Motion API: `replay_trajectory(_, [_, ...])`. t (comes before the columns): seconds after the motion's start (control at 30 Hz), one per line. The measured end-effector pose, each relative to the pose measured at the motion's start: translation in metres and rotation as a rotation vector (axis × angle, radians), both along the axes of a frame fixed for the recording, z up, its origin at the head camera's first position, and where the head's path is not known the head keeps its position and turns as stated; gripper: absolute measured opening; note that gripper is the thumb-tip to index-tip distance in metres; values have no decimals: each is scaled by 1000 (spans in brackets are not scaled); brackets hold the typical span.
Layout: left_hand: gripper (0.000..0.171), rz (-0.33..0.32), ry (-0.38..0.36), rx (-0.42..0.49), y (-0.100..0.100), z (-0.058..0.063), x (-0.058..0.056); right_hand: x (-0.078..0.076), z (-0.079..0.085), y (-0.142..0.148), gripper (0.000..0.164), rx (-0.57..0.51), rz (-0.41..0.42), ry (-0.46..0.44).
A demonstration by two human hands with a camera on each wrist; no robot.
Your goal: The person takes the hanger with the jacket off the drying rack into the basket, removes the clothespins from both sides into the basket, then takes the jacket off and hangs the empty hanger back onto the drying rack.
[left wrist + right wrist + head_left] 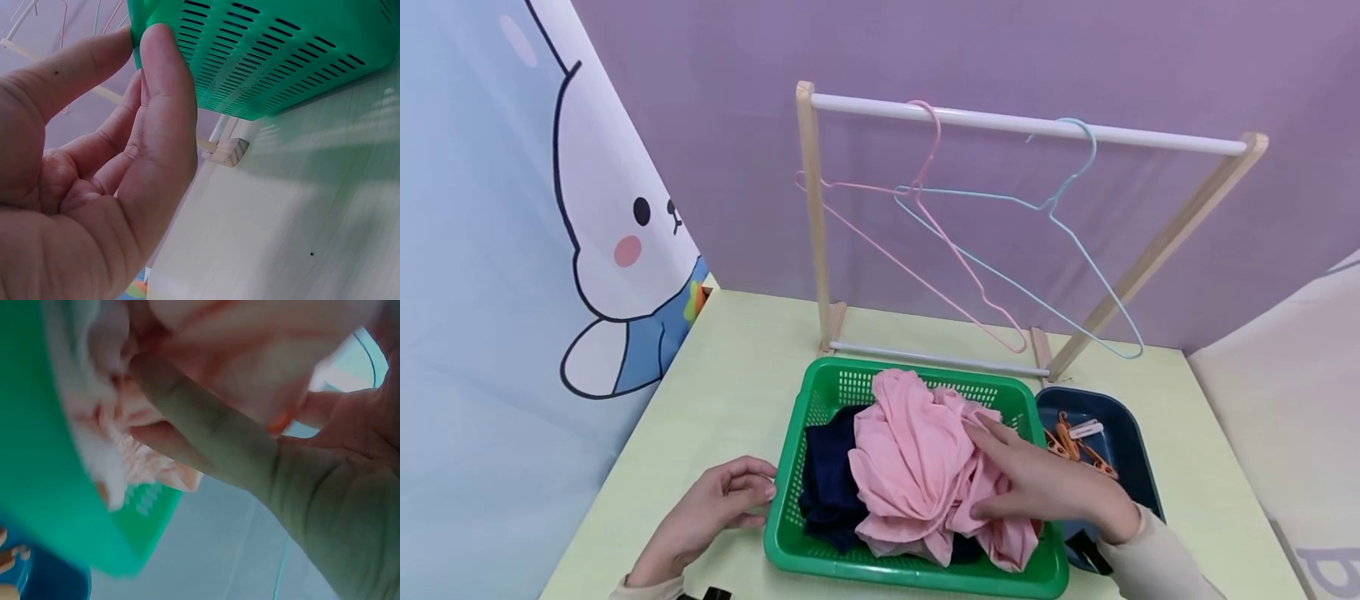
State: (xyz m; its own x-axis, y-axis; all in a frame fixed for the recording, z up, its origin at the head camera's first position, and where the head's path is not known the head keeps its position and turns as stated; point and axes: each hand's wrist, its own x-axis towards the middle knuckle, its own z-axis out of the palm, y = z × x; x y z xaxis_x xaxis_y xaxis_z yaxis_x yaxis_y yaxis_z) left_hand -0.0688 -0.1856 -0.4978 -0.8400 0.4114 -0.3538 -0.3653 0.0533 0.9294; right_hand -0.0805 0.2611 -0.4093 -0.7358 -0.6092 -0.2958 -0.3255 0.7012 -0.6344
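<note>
A green plastic basket (917, 575) holds a crumpled pink cloth garment (910, 458), with dark navy cloth (831, 479) under and beside it. My left hand (711, 508) is at the basket's left side; in the left wrist view its thumb and forefinger pinch the rim (139, 37). My right hand (1037, 479) lies over the right part of the pink garment, thumb and fingers spread apart. In the right wrist view, fingertips (156, 378) reach into blurred pink folds (237, 356); parts of the fingers are hidden by cloth.
Behind the basket stands a wood-and-white rack (880, 107) bearing a pink hanger (917, 187) and a light blue hanger (1052, 204). A dark blue tray (1127, 425) with orange clothespins (1063, 433) and a white one (1086, 429) sits right of the basket.
</note>
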Motion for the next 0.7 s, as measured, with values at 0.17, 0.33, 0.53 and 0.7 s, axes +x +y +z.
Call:
replay_trajectory(0.17, [31, 12, -9, -11, 1, -1, 0, -7, -12, -23, 96, 41, 57, -48])
replay_trajectory(0.33, [32, 12, -7, -17, 2, 0, -1, -17, -25, -42, 89, 97, 160, 32])
replay_trajectory(0.53, [31, -14, 24, -3, 1, 3, -3, -33, -37, -47, 67, 79, 266, 130])
replay_trajectory(0.7, [33, -16, 36, -14, 6, 6, -7, -44, -35, -42, 59, 83, 237, 111])
